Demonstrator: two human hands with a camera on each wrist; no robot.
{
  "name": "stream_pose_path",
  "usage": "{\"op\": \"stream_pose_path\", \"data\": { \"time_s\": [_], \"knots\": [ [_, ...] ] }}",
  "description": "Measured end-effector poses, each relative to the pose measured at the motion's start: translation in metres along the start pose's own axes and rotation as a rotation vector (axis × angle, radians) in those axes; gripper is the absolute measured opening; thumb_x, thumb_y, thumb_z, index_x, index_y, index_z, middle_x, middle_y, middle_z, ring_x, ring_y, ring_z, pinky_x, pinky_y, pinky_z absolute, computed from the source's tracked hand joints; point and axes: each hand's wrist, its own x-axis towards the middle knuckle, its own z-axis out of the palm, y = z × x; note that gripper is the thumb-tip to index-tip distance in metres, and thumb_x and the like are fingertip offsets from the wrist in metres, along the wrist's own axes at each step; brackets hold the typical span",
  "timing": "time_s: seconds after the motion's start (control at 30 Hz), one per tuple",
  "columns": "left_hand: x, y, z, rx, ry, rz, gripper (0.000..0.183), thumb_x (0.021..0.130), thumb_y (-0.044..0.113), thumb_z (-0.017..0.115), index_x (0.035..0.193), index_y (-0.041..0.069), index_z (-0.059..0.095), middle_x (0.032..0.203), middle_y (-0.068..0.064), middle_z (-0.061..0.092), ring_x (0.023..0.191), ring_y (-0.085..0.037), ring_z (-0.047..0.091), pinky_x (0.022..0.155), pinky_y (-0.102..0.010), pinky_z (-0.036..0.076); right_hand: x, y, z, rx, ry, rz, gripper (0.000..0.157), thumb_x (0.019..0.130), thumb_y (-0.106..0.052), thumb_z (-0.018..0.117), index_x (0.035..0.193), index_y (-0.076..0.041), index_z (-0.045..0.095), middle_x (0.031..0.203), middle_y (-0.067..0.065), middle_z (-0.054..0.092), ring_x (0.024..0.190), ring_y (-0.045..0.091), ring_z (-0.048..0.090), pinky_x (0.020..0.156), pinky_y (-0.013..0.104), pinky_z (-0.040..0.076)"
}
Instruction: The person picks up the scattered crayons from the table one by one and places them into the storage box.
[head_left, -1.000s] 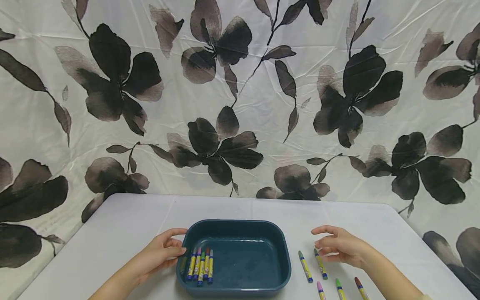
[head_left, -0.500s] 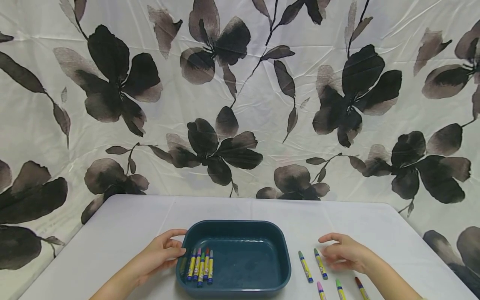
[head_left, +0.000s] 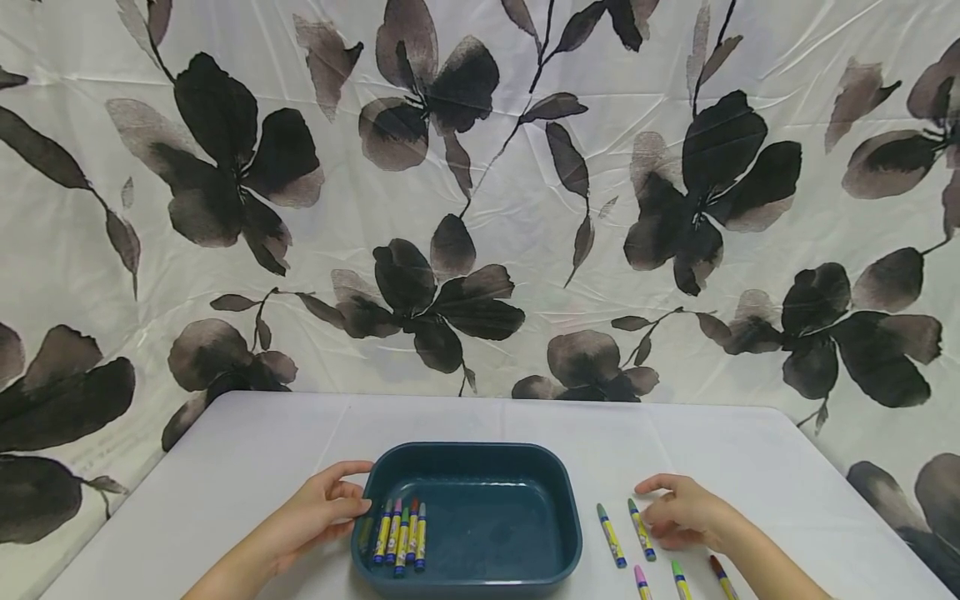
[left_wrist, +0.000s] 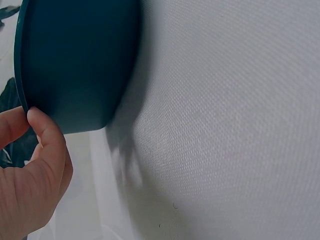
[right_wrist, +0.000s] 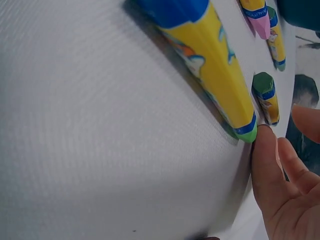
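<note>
In the head view, my left hand (head_left: 326,508) pinches the left rim of a dark teal rectangular tub (head_left: 573,533); the left wrist view shows thumb and finger at the rim of the tub (left_wrist: 80,65). Several crayons (head_left: 401,533) with yellow wrappers lie side by side in the tub's left part. Right of the tub my right hand (head_left: 686,512) hovers with loosely bent fingers, right beside a green crayon (head_left: 641,531). From the right wrist, the thumb (right_wrist: 265,160) appears close to the tip of a light green crayon (right_wrist: 215,70), with a dark green crayon (right_wrist: 267,97) beyond.
Another green crayon (head_left: 611,536) lies nearer the tub. Along the front are a pink crayon (head_left: 642,583), a light green crayon (head_left: 681,581) and a brown-red crayon (head_left: 723,577). White cloth covers the table (head_left: 300,425); a floral curtain (head_left: 555,250) hangs behind.
My right hand has drawn back slightly rightward and lower, uncovering the top of the green crayon beside it. The left hand keeps its hold on the tub, and the crayons stay where they were.
</note>
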Motion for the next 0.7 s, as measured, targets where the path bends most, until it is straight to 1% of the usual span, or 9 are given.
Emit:
{"op": "stream_pose_path", "data": {
  "time_s": [0.23,0.4,0.57,0.7],
  "knots": [
    [-0.001,0.0,0.0,-0.006,-0.012,-0.004,0.064,0.087,0.007,0.062,0.139,-0.004,0.028,0.088,-0.005,0.048,0.075,-0.014,0.048,0.066,-0.023,0.046,0.0,0.0,0.005,-0.035,0.009,-0.034,0.045,0.07,0.003,0.07,0.112,0.002,0.055,0.076,0.009,0.054,0.056,0.015,0.054,0.051,0.024,0.047],
    [0.0,0.001,0.0,-0.009,-0.006,-0.006,0.064,0.087,0.007,0.062,0.139,-0.003,0.028,0.088,-0.004,0.048,0.075,-0.015,0.047,0.065,-0.023,0.046,0.0,-0.003,0.011,-0.111,0.024,-0.054,0.044,0.07,0.003,0.073,0.11,0.001,0.056,0.073,0.008,0.054,0.052,0.013,0.051,0.049,0.023,0.045],
    [0.0,0.001,0.0,-0.007,-0.002,-0.006,0.064,0.087,0.007,0.062,0.139,-0.004,0.027,0.088,-0.004,0.048,0.076,-0.015,0.047,0.065,-0.024,0.046,0.0,-0.007,0.018,-0.194,0.073,-0.048,0.045,0.067,0.003,0.076,0.107,-0.003,0.058,0.072,0.009,0.054,0.053,0.015,0.051,0.048,0.023,0.045],
    [-0.001,0.001,0.0,-0.012,-0.014,0.0,0.064,0.087,0.007,0.061,0.139,-0.004,0.027,0.087,-0.004,0.049,0.075,-0.014,0.048,0.065,-0.023,0.046,0.002,-0.007,0.021,-0.229,0.092,-0.048,0.044,0.066,0.004,0.077,0.106,-0.004,0.058,0.072,0.009,0.053,0.054,0.016,0.052,0.048,0.024,0.045]
  ]
}}
